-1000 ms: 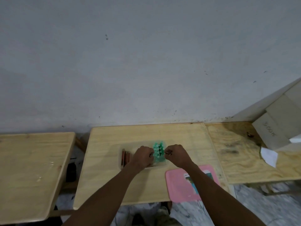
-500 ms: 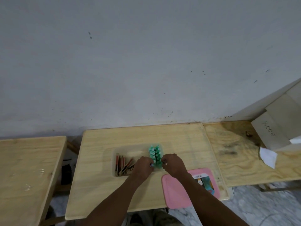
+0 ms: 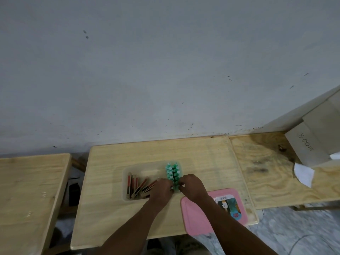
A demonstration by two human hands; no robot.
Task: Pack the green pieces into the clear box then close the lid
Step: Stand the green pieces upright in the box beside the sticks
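A clear box [image 3: 125, 183] lies on the middle wooden table [image 3: 202, 159]. Inside its right end stand the green pieces [image 3: 173, 172] in two tight rows. My left hand [image 3: 162, 188] and my right hand [image 3: 192, 186] pinch the near end of those rows from either side, fingertips closed on the green pieces. Brown and red sticks [image 3: 137, 186] lie loose in the box's left half. The pink lid [image 3: 198, 214] rests flat on the table under my right forearm, with a printed label [image 3: 228, 205] on it.
A second wooden table [image 3: 27, 190] stands at the left across a gap, and a third [image 3: 272, 168] butts against the right side. A cardboard box [image 3: 316, 140] and a white paper [image 3: 303, 174] sit at the far right. A grey wall rises behind.
The camera tilted down and the view shifted, so the table sits lower in frame. Both hands slid toward the near end of the green rows and stay closed on them.
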